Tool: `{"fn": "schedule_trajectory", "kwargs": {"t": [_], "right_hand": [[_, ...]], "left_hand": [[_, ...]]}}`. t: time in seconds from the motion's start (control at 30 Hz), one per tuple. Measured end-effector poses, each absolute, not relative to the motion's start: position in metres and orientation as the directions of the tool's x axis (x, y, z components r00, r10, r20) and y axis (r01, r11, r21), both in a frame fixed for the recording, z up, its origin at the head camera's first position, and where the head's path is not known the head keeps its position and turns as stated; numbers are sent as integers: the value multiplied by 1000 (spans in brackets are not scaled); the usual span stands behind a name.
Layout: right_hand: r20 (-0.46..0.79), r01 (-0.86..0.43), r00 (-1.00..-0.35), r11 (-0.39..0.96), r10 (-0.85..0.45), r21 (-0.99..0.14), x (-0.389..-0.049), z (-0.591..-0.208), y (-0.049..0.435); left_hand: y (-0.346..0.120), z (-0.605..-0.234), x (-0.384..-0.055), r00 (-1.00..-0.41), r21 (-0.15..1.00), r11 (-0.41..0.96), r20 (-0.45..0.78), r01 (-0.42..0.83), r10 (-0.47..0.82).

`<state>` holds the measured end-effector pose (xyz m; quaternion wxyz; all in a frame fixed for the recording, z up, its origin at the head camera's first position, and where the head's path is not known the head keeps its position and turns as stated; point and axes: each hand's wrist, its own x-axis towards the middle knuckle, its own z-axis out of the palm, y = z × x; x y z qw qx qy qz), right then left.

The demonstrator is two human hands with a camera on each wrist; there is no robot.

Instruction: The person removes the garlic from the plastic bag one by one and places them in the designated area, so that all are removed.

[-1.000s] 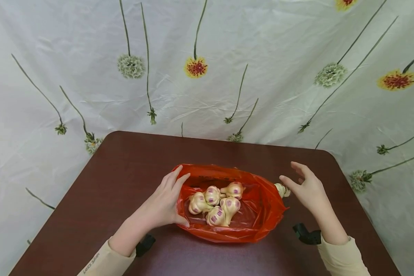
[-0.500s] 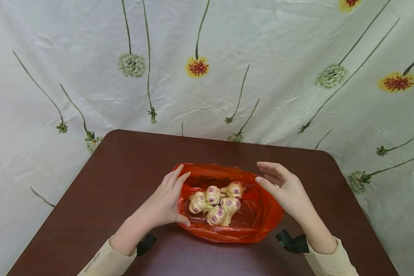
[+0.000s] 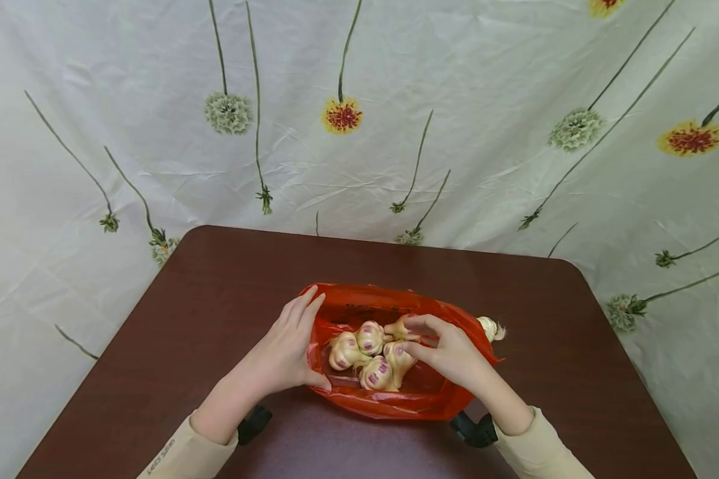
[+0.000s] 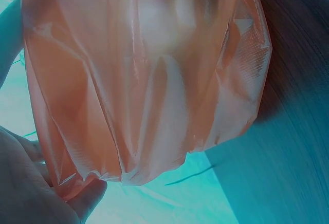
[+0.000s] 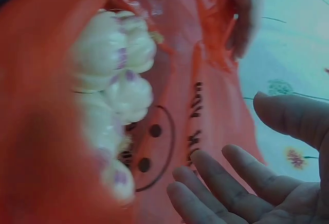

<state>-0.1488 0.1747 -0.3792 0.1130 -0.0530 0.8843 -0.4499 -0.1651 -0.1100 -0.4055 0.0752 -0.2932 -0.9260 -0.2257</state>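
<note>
A red plastic bag (image 3: 395, 407) lies on the table with its mouth spread wide. My left hand (image 3: 278, 349) holds its left rim, thumb near the front edge and fingers toward the back. Inside sit several garlic bulbs (image 3: 343, 351), pale with purple marks. My right hand (image 3: 455, 352) is over the bag's right part, fingers parted and fingertips at the rightmost bulbs, partly covering them. In the right wrist view its fingers (image 5: 226, 190) are spread with nothing between them. The left wrist view shows the bag's wall (image 4: 154, 106) from outside, a bulb dimly visible through it.
Another garlic bulb (image 3: 491, 328) lies on the table just outside the bag's right end. The dark red-brown table (image 3: 245, 266) has rounded far corners. A pale flowered cloth (image 3: 359, 173) hangs behind it.
My right hand has moved left, from beside the outer garlic bulb to over the bag's mouth. The left hand and the bag stay nearly as they were.
</note>
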Motion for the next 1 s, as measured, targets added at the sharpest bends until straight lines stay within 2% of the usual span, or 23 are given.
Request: {"fn": "schedule_trajectory", "kwargs": {"t": [1.0], "right_hand": [[-166,-56,-961,746,-219,-663,-160,-441,171]], "left_hand": [[-109,-404,-163,-833,408,728,218,552,509]]}}
